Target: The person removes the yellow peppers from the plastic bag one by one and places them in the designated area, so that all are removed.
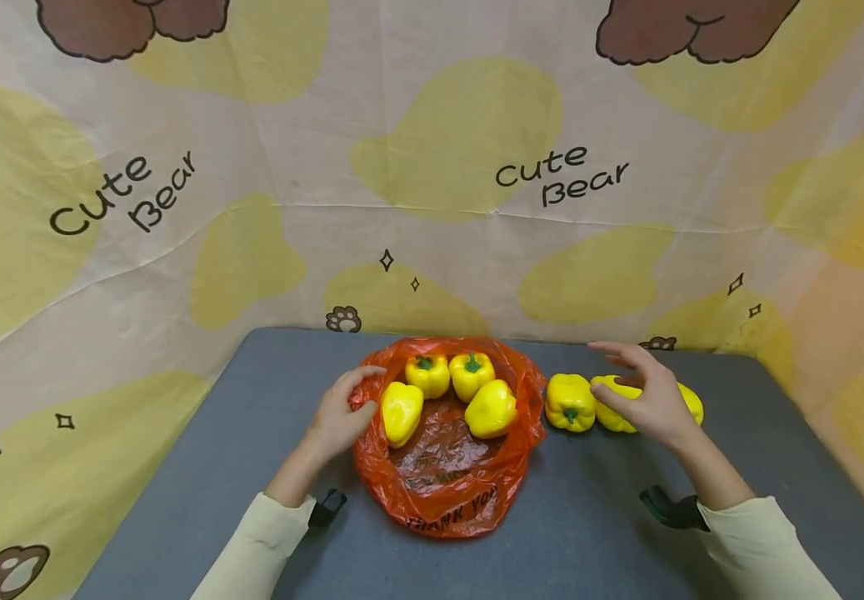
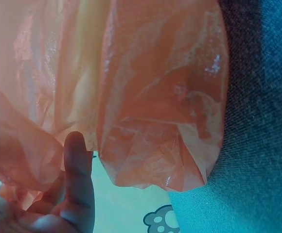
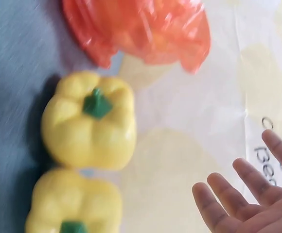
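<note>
A red plastic bag (image 1: pixel 450 508) printed "THANK YOU" lies spread open on the table, with several yellow bell peppers (image 1: pixel 402 414) inside. My left hand (image 1: pixel 342 408) holds the bag's left rim, thumb on the inner side. In the left wrist view the plastic (image 2: pixel 165 97) partly hides its fingers. To the right of the bag, a yellow bell pepper (image 1: pixel 570 402) stands in a row with others partly behind my right hand (image 1: pixel 649 400). That hand is raised above them, fingers spread, nothing in it. Two bell peppers (image 3: pixel 90 131) show in the right wrist view, apart from the fingers.
The grey table (image 1: pixel 596 517) runs back to a hanging cloth (image 1: pixel 446 275) with yellow patches and "Cute Bear" lettering. A dark strap (image 1: pixel 671 508) is on the right wrist, and a similar strap (image 1: pixel 328 508) on the left.
</note>
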A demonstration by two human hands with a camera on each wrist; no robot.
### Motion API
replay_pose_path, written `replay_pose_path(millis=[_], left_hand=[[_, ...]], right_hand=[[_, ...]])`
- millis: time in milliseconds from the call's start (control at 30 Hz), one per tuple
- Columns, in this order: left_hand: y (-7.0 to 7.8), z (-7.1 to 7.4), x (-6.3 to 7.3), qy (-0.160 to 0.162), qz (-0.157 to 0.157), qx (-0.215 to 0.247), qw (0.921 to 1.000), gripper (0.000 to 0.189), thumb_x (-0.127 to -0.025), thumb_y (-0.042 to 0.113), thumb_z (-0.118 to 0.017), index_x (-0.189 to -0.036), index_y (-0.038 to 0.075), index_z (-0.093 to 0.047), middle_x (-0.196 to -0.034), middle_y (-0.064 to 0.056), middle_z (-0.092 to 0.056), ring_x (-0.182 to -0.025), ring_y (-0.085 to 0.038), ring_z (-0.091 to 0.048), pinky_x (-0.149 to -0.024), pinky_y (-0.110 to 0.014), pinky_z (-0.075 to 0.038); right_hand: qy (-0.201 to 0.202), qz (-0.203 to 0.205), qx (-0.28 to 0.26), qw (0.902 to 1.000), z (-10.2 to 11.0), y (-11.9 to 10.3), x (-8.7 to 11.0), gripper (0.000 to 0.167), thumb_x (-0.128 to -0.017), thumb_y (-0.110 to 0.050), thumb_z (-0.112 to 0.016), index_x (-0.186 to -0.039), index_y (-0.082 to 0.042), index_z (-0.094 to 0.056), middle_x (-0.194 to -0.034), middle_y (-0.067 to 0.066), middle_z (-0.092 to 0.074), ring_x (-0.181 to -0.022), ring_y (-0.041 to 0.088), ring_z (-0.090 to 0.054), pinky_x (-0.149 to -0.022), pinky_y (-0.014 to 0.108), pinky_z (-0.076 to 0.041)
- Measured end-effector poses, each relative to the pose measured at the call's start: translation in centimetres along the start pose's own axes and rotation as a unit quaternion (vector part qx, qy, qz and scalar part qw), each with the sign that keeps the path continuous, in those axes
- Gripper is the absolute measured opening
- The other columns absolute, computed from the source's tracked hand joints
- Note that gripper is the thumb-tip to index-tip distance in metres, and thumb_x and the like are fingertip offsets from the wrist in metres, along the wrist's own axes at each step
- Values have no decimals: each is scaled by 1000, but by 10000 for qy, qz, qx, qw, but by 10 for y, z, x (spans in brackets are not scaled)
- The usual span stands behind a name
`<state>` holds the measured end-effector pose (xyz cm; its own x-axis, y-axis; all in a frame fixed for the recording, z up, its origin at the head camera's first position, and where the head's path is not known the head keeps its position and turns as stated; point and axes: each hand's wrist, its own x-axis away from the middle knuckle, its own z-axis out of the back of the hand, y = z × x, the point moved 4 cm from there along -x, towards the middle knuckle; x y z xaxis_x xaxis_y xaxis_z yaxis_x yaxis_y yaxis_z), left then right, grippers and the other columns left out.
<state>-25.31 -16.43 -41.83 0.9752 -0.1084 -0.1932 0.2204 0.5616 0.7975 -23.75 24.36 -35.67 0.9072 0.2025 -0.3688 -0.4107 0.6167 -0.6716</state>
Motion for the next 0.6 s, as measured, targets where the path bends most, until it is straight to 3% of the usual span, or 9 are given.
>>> replay_pose_path(millis=[67,133,467,600], left_hand=[[0,0,0,-4,23,-22,10000,43,-86,6,-59,-127,18,-58,-137,-12,-51,-117,-30,-54,-90,-45,-50],[0,0,0,-3,48,-19,10000,43,-85,6,-59,-127,18,-58,-137,-12,-51,-117,-29,-54,-90,-45,-50],[0,0,1,3,73,-13,10000,43,-86,6,-59,-127,19,-58,-137,-11,-51,-113,-28,-54,-87,-42,-51],[1,0,1,2,64,11,10000,43,-86,6,-59,-127,19,-58,-136,-12,-51,-113,-28,-55,-87,-42,-51]], right_hand=[[-46,73,-94,9999,-5,-5,-3,51,-86,-13,-69,-135,-14,-54,-134,12,-52,-118,37,-53,-87,23,-49],[-81,183,-211,9996,-9,-11,-5,51,-86,-11,-69,-134,-13,-55,-134,11,-52,-119,37,-53,-87,25,-50],[-415,691,-938,9923,-38,-46,-14,55,-82,-4,-70,-134,-12,-55,-135,9,-53,-118,34,-54,-89,52,-51],[-553,822,-1183,9880,-49,-58,-15,55,-81,-4,-70,-134,-15,-55,-136,7,-53,-117,36,-54,-88,54,-51]])
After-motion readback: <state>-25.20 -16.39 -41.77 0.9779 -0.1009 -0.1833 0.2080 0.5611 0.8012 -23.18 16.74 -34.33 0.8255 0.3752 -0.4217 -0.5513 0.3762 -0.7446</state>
